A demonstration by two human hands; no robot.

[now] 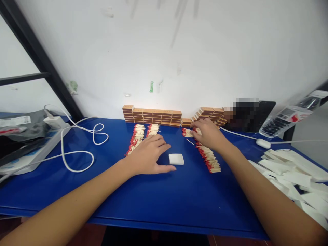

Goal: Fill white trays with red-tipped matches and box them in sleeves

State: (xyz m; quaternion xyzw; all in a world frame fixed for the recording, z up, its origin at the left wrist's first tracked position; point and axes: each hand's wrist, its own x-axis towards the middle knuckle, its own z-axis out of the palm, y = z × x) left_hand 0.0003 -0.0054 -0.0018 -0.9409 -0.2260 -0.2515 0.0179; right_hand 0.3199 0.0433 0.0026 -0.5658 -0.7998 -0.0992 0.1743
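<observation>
My left hand [150,153] lies on the blue table [164,201] with fingers spread, open, its thumb beside a small white matchbox tray [176,159]. Just behind it lie two rows of red-tipped matches [135,138]. My right hand [208,135] rests on another row of matches [208,158], fingertips curled onto the matches at its far end. One loose match [190,141] lies between the hands.
Stacked brown matchbox sleeves [152,116] line the wall, with more sleeves [210,114] at the right. A white cable [77,150] loops at the left near a charger [53,122]. White box pieces [294,177] pile at the right. A calculator [279,123] and a white mouse [263,143] lie at the back right.
</observation>
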